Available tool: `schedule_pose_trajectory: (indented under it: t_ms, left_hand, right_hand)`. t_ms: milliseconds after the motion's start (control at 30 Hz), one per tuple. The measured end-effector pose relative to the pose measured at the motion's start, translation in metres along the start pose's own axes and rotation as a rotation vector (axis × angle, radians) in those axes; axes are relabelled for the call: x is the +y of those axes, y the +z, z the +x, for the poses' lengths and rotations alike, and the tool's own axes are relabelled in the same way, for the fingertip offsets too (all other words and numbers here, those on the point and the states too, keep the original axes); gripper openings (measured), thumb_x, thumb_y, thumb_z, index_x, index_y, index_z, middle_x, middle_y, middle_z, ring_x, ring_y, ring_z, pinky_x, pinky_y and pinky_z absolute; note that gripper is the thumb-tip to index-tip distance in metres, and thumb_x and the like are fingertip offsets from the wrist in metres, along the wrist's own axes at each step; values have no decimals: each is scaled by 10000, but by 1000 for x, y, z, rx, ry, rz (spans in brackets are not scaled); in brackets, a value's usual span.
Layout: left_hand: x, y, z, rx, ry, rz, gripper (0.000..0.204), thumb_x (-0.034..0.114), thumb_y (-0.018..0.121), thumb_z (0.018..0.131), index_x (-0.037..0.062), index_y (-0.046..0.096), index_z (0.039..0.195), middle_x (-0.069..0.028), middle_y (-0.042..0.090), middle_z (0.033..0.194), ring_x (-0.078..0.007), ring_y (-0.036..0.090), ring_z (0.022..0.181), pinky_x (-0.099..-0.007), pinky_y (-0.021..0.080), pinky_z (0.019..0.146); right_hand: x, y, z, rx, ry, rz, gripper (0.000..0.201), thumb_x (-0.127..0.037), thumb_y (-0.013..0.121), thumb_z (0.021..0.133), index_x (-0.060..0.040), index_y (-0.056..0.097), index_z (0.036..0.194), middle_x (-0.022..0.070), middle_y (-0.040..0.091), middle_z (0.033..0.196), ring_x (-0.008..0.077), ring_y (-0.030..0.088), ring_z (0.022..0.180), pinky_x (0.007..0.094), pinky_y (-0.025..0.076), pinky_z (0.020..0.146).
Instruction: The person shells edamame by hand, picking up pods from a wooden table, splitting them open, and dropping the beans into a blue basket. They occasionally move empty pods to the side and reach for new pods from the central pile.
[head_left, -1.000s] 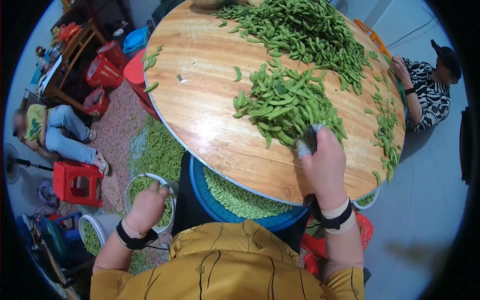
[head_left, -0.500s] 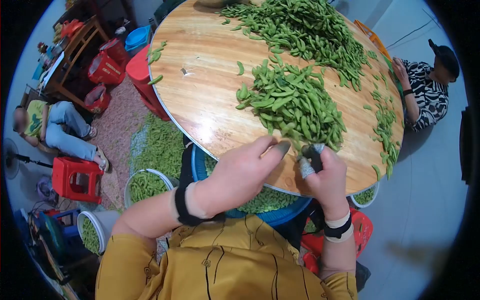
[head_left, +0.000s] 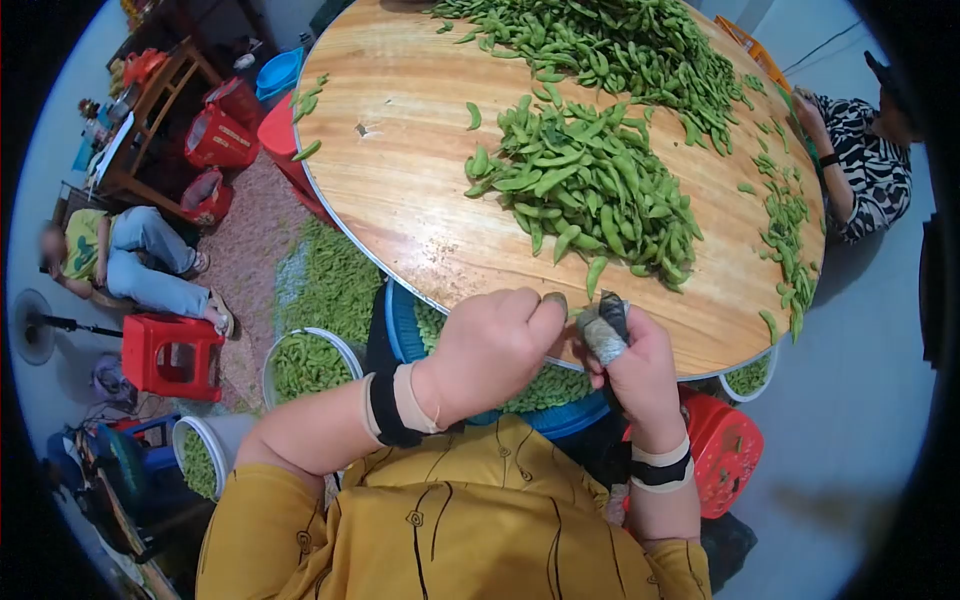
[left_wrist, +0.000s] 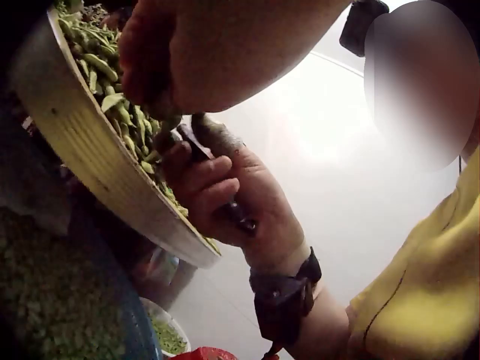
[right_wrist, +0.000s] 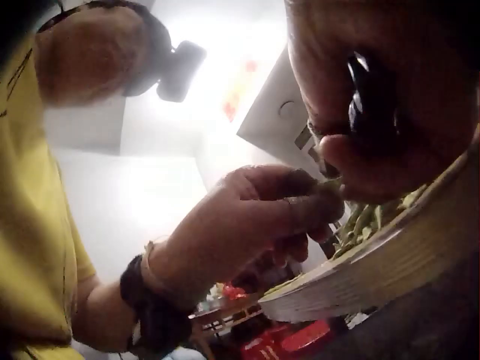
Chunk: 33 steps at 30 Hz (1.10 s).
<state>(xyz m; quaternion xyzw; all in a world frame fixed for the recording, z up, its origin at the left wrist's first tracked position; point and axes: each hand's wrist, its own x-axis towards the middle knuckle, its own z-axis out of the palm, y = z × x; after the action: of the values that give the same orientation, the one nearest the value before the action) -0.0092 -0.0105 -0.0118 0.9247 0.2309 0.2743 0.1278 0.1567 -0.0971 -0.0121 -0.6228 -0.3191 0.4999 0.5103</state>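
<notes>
Two hands meet just beside each other at the worktop's (head_left: 390,170) rim, at its 6 o'clock. On my head view, the left hand (head_left: 497,345) reaches in from 8 o'clock, knuckles up, thumb and finger pinching something small and green. I see the right hand (head_left: 642,362) rising from 5 o'clock, fingers curled round a dark tool (right_wrist: 373,109). The nearer pods (head_left: 590,190) lie at 12 o'clock from both.

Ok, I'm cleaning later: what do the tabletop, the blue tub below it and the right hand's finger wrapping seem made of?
Tabletop: glossy wood or laminate, judging by grain and glare. Blue tub: probably smooth plastic, from its even, bright colour. Finger wrapping: dull grey, wrinkled; perhaps tape or cloth.
</notes>
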Motion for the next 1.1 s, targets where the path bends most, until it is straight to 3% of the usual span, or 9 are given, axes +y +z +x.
schedule_pose_trajectory:
  t_ms: [267, 433, 533, 600, 700, 867, 933, 967, 1100]
  left_hand:
    - [9, -1, -10, 46, 63, -9, 202, 14, 634, 660, 31, 613, 860, -95, 571, 724, -258, 571, 580, -343, 458, 489]
    - [12, -4, -11, 101, 69, 2, 209, 13, 636, 675, 25, 623, 884, -115, 577, 739, -279, 576, 604, -336, 473, 520]
    - [10, -12, -11, -141, -83, -308, 222, -13, 620, 746, 8, 632, 967, -90, 606, 777, -199, 609, 666, -275, 483, 575]
    - [6, -11, -14, -287, -427, -827, 233, -27, 584, 830, -7, 621, 1059, -42, 635, 867, -91, 587, 755, -228, 475, 647]
    - [5, -6, -17, -150, -564, -1098, 185, -2, 556, 835, -35, 601, 1011, -62, 629, 805, -68, 551, 718, -227, 463, 632]
    - [5, -5, -18, -152, -568, -1138, 151, 1, 543, 846, -31, 622, 970, -3, 588, 746, -36, 493, 694, -219, 437, 596]
    - [4, -12, -16, -327, -642, -1179, 266, -71, 506, 855, -38, 599, 1103, -49, 648, 998, -89, 589, 923, -249, 486, 818]
    - [3, -11, -17, -329, -641, -1180, 266, -71, 506, 855, -38, 599, 1103, -49, 648, 998, -89, 589, 923, -249, 486, 818]
    - [-1, -11, -19, -334, -546, -1067, 285, -84, 488, 846, -40, 599, 1104, -56, 650, 993, -108, 602, 898, -260, 487, 822]
  right_hand:
    - [0, -5, -6, -93, 190, 178, 130, -115, 587, 906, 5, 590, 958, 24, 593, 747, 53, 489, 561, 212, 418, 466]
    - [-1, -4, -9, -141, 133, 194, 131, -114, 575, 909, 0, 591, 971, 19, 593, 758, 54, 488, 557, 203, 417, 482]
    - [0, -1, -14, -150, 20, 69, 130, -101, 557, 914, -8, 585, 1000, 12, 592, 778, 54, 486, 551, 197, 415, 493]
    - [-2, 2, -18, -149, -44, -13, 132, -89, 547, 916, -14, 579, 1019, 7, 591, 788, 53, 486, 548, 195, 412, 497]
    - [-6, 4, -25, -155, 7, 156, 202, -58, 515, 911, -16, 559, 1104, 4, 587, 804, 40, 482, 551, 194, 409, 496]
    - [-2, 7, -32, -185, -142, -66, 387, -8, 471, 874, -1, 497, 1260, 23, 606, 867, 62, 556, 706, 195, 458, 630]
    - [-3, 7, -32, -180, -133, -81, 403, 1, 472, 868, 0, 492, 1271, 23, 611, 879, 73, 566, 743, 199, 461, 661]
    - [-4, 7, -32, -176, -124, -95, 420, 11, 472, 862, 1, 486, 1282, 24, 615, 891, 83, 576, 780, 203, 464, 693]
    - [-9, 6, -33, -211, -60, 57, 432, 14, 470, 863, -20, 491, 1293, 2, 606, 860, 55, 543, 685, 187, 442, 606]
